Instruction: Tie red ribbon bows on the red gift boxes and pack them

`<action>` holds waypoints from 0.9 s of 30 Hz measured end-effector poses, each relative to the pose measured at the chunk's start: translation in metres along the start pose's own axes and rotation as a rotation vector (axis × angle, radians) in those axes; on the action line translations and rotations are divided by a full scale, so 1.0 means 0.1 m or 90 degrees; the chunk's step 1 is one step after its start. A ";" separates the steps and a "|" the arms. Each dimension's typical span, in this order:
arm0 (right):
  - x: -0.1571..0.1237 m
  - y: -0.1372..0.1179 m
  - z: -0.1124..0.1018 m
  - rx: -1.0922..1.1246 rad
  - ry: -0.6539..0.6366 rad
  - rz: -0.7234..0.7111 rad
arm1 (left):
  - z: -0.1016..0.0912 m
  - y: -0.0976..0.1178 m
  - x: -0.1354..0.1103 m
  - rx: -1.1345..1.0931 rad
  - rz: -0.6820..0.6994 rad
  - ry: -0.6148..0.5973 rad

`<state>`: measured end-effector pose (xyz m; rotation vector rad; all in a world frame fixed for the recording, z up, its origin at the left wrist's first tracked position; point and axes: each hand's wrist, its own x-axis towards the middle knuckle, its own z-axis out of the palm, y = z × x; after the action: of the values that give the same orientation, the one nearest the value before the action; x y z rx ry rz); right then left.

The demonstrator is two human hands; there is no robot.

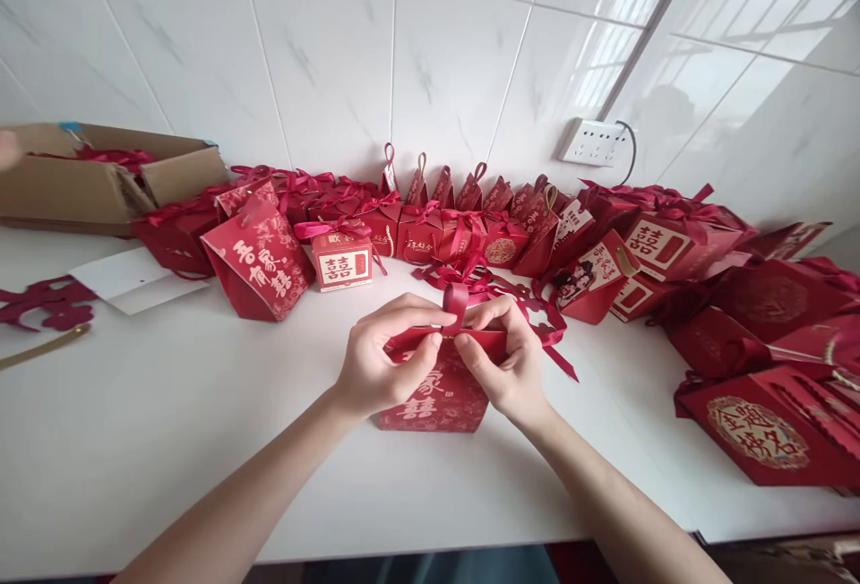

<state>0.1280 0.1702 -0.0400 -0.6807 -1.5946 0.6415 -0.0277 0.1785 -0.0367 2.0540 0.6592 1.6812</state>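
A red gift box [447,405] with pale Chinese lettering stands upright on the white table in front of me. At its top edge, my left hand [393,351] pinches the left part between thumb and fingers. My right hand [507,351] grips the same edge from the right, its thumb close to the other one. Between my fingertips a dark red ribbon loop [455,299] sticks up from the box top. My fingers partly cover the lettering and the upper edge. Loose red ribbons [470,272] lie just behind the box.
Many finished-looking red boxes [423,233] line the wall, with more boxes [759,423] at the right. An open cardboard carton [60,185] stands far left, near white cards [138,279] and dark red cutouts [50,304]. A power strip [595,143] is on the wall.
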 end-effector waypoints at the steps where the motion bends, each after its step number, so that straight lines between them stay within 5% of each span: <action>1: 0.00 0.00 0.00 -0.009 0.000 -0.010 | 0.00 0.00 0.00 0.003 0.003 0.001; 21: -0.01 0.02 0.02 -0.027 0.019 -0.026 | 0.00 0.02 -0.01 0.005 -0.005 0.005; 27: -0.01 0.03 -0.02 -0.020 -0.028 -0.025 | -0.01 0.01 0.00 0.020 0.009 0.012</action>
<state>0.1307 0.1718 -0.0423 -0.6602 -1.6581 0.6082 -0.0282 0.1779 -0.0358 2.0711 0.6834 1.7106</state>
